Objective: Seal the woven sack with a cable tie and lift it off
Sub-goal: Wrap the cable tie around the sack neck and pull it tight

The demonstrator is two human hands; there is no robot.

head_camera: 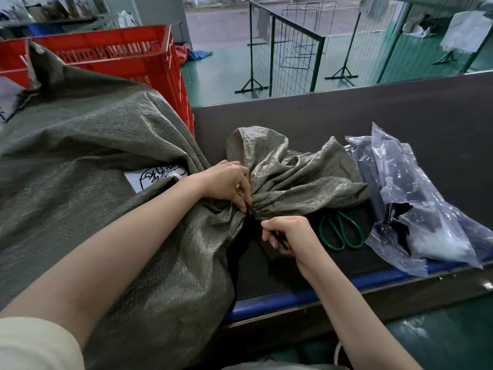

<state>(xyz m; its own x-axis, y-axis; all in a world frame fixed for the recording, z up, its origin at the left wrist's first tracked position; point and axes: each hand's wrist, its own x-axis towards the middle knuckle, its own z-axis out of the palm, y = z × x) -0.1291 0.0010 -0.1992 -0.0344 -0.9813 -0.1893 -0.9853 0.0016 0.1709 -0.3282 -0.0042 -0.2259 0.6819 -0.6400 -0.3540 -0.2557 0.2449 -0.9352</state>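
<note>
Hands at gathered neck of full grey-green woven sack (93,161): left hand (226,182) pinching neck, right hand (288,235) pinching thin black cable tie (254,212); contents hidden.

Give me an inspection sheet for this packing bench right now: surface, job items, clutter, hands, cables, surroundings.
Surface: dark bench top with a blue front edge.
Job's things: woven sack lying on the bench, neck bunched; black cable tie around the neck.
Clutter: green-handled scissors beside the neck; clear plastic bags on the right.
Hands: left hand pinches the tie at the neck; right hand grips the tie's tail.
Cables: nothing seen.
Surroundings: red crate behind the sack; wire-mesh partitions on a green floor.
</note>
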